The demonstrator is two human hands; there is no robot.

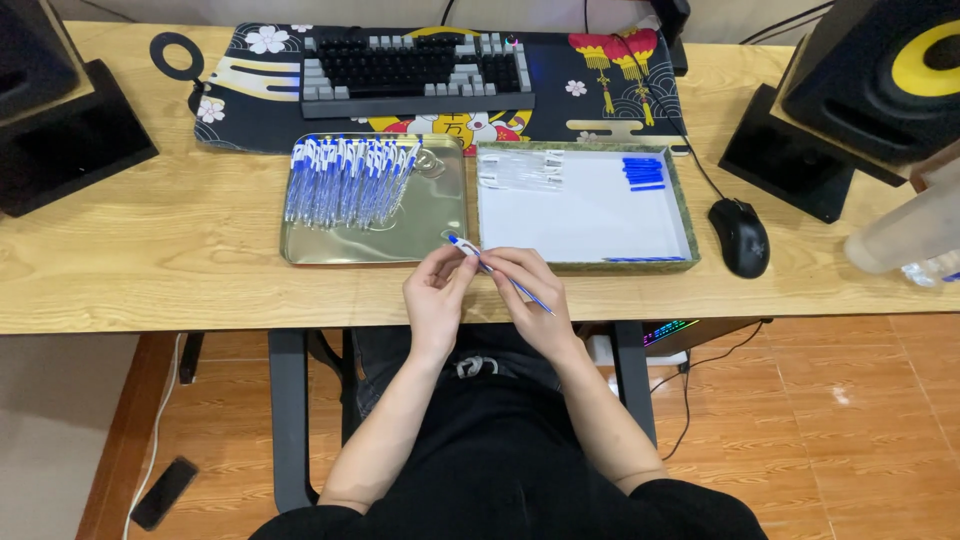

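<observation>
Both my hands hold one blue and white pen (470,250) at the front edge of the wooden desk (180,250). My left hand (436,293) pinches the pen's upper end near its white tip. My right hand (530,295) grips the thin blue part lower down, which slants toward the lower right. Just beyond my hands a metal tray (440,215) holds several blue and white pens (345,180) lined up at its back left. To its right lies a white-bottomed tray (585,215) with clear pen parts (520,170) and blue pieces (643,172).
A keyboard (415,70) rests on a patterned desk mat (260,100) at the back. A black mouse (741,236) lies right of the trays. Speakers on stands (870,90) flank the desk. A clear bottle (905,235) stands at the far right. A phone (163,492) lies on the floor.
</observation>
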